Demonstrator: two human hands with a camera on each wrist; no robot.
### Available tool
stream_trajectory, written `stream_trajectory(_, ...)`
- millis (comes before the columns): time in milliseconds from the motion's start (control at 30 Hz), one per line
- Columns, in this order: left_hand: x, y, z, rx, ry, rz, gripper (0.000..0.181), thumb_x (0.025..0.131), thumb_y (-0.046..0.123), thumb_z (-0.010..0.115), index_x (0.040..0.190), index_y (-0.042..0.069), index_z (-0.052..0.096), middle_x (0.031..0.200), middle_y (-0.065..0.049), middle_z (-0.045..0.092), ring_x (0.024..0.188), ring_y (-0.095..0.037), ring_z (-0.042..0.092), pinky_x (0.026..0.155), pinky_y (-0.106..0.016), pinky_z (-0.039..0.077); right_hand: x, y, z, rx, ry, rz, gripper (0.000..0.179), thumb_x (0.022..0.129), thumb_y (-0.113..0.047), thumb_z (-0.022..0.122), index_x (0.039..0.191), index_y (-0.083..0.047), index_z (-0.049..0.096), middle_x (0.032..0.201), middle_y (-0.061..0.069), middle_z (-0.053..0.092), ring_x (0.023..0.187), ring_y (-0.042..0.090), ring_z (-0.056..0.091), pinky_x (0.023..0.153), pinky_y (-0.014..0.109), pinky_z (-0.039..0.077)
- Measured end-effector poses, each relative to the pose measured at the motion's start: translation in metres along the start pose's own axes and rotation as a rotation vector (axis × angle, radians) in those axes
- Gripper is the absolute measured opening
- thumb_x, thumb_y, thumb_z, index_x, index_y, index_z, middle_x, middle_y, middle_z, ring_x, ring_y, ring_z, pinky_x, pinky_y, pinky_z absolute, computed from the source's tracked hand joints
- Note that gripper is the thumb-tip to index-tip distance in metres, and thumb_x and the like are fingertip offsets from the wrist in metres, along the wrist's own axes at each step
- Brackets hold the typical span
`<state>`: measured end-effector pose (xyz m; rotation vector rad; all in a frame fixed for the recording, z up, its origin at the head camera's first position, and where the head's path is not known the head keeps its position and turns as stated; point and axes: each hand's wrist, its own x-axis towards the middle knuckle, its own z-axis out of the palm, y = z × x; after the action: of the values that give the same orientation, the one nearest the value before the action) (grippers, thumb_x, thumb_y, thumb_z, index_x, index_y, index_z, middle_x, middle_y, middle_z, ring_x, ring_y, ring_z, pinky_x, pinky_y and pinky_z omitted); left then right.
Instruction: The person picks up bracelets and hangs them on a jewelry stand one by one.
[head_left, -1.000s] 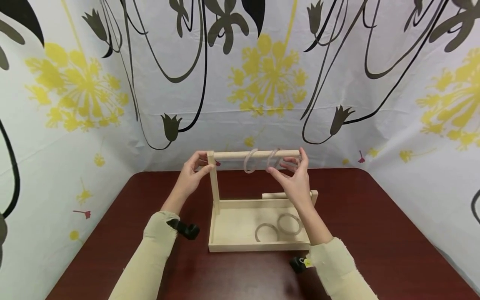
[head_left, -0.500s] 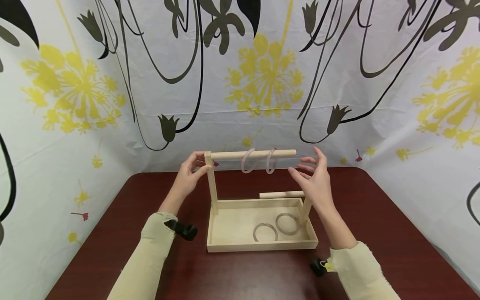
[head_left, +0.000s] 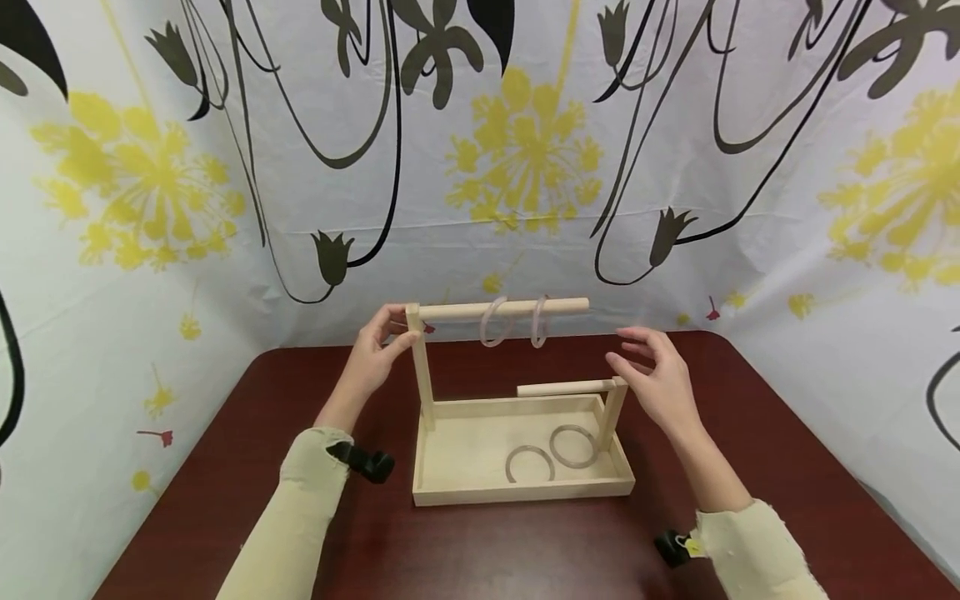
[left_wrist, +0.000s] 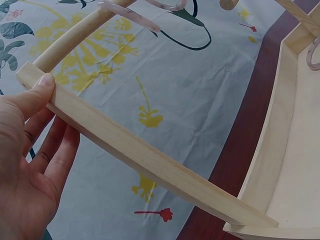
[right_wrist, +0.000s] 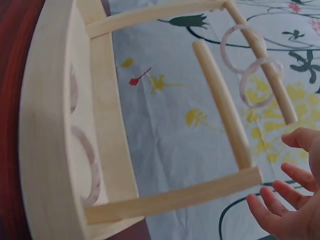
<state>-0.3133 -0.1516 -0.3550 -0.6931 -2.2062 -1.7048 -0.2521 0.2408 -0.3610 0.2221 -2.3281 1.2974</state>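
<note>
A pale wooden stand has a tray base (head_left: 525, 497), a tall post (head_left: 423, 371) at left with an upper bar (head_left: 457, 312), and a short post (head_left: 612, 414) at right with a lower bar (head_left: 562, 388). Two translucent pinkish bangles hang on the upper bar, the left bangle (head_left: 484, 327) and the right bangle (head_left: 535, 327). Two more lie in the tray, a front bangle (head_left: 528, 448) and a back bangle (head_left: 573, 428). My left hand (left_wrist: 27, 160) pinches the tall post's top between thumb and fingers. Beside the short post, my right hand (right_wrist: 300, 200) holds nothing, its fingers spread and relaxed.
The stand is on a dark red-brown table (head_left: 480, 554). Behind it hangs a white cloth (head_left: 420, 192) with yellow flowers and dark stems. The upper bar's right end is free, above the lower bar.
My right hand has let go of the right bangle, then drawn away to the right and down. The bangle stays hanging on the upper bar. My left hand keeps holding the tall post.
</note>
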Motion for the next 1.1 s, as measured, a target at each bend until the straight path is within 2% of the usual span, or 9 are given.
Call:
stream_trajectory(167, 0.001, 0.0, 0.001, 0.0, -0.002, 0.008, 0.036, 0.098, 0.005, 0.061, 0.132, -0.002, 0.052, 0.115, -0.021, 0.062, 0.099, -0.005, 0.061, 0.086, -0.027, 0.054, -0.006, 0.011, -0.007, 0.015, -0.025, -0.011, 0.04, 0.095, -0.02, 0.07, 0.132, -0.008, 0.06, 0.133, 0.009, 0.056, 0.108, -0.012, 0.054, 0.086, 0.004, 0.046)
stream_trajectory(267, 0.002, -0.001, 0.003, -0.003, -0.008, 0.011, 0.035, 0.098, 0.005, 0.06, 0.132, -0.002, 0.052, 0.115, -0.023, 0.062, 0.099, -0.003, 0.06, 0.087, -0.026, 0.053, -0.01, 0.019, -0.011, 0.039, -0.061, -0.03, 0.038, 0.096, -0.019, 0.068, 0.131, -0.006, 0.06, 0.132, 0.01, 0.057, 0.109, -0.01, 0.057, 0.085, 0.003, 0.046)
stream_trajectory(333, 0.003, -0.001, 0.004, -0.009, -0.008, 0.012, 0.035, 0.098, 0.005, 0.06, 0.131, -0.003, 0.052, 0.113, -0.018, 0.063, 0.099, -0.002, 0.06, 0.085, -0.022, 0.052, -0.012, 0.024, -0.013, 0.055, -0.097, -0.047, 0.038, 0.096, -0.017, 0.067, 0.131, -0.006, 0.059, 0.131, 0.008, 0.058, 0.111, -0.008, 0.058, 0.086, 0.004, 0.047)
stream_trajectory(500, 0.003, -0.002, 0.006, -0.026, 0.001, 0.021, 0.036, 0.098, 0.007, 0.062, 0.131, -0.003, 0.053, 0.108, -0.003, 0.062, 0.1, -0.006, 0.061, 0.083, -0.018, 0.052, -0.015, 0.036, -0.017, 0.108, -0.193, -0.089, 0.035, 0.095, -0.01, 0.067, 0.129, -0.002, 0.06, 0.119, -0.016, 0.063, 0.106, -0.007, 0.06, 0.086, 0.009, 0.05)
stream_trajectory(567, 0.003, -0.003, 0.007, -0.025, 0.006, 0.024, 0.036, 0.098, 0.007, 0.063, 0.131, -0.003, 0.053, 0.108, -0.006, 0.062, 0.1, -0.007, 0.062, 0.084, -0.019, 0.052, -0.016, 0.04, -0.017, 0.129, -0.224, -0.095, 0.033, 0.095, -0.008, 0.067, 0.126, -0.001, 0.061, 0.115, -0.019, 0.063, 0.103, -0.007, 0.062, 0.085, 0.011, 0.051)
stream_trajectory(700, 0.002, -0.004, 0.009, -0.026, 0.009, 0.024, 0.035, 0.098, 0.005, 0.061, 0.131, -0.003, 0.053, 0.11, -0.011, 0.063, 0.099, -0.005, 0.061, 0.085, -0.021, 0.053, -0.019, 0.048, -0.016, 0.134, -0.252, -0.094, 0.028, 0.095, -0.009, 0.067, 0.123, -0.002, 0.064, 0.116, -0.014, 0.066, 0.1, -0.007, 0.063, 0.083, 0.012, 0.051)
stream_trajectory(867, 0.001, -0.002, 0.008, -0.026, 0.011, 0.009, 0.036, 0.097, 0.004, 0.062, 0.132, -0.003, 0.053, 0.11, -0.006, 0.063, 0.098, -0.002, 0.06, 0.084, -0.02, 0.052, -0.019, 0.053, -0.012, 0.145, -0.245, -0.087, 0.027, 0.095, -0.007, 0.065, 0.121, 0.0, 0.063, 0.11, -0.02, 0.067, 0.097, -0.004, 0.065, 0.081, 0.013, 0.051)
stream_trajectory(1000, -0.001, 0.004, 0.005, 0.01, 0.036, -0.043, 0.037, 0.097, 0.005, 0.063, 0.132, -0.001, 0.054, 0.114, -0.01, 0.062, 0.102, -0.007, 0.061, 0.084, -0.019, 0.052, -0.019, 0.053, -0.007, 0.125, -0.235, -0.094, 0.024, 0.095, -0.006, 0.065, 0.118, 0.001, 0.064, 0.105, -0.009, 0.072, 0.093, -0.003, 0.067, 0.079, 0.013, 0.052)
stream_trajectory(1100, -0.005, 0.012, 0.005, 0.068, 0.07, -0.089, 0.039, 0.097, 0.008, 0.064, 0.134, 0.002, 0.054, 0.123, -0.016, 0.061, 0.111, -0.019, 0.062, 0.09, -0.029, 0.053, -0.018, 0.05, -0.004, 0.098, -0.223, -0.107, 0.024, 0.095, -0.009, 0.066, 0.118, 0.0, 0.065, 0.108, 0.008, 0.074, 0.094, -0.001, 0.068, 0.079, 0.012, 0.052)
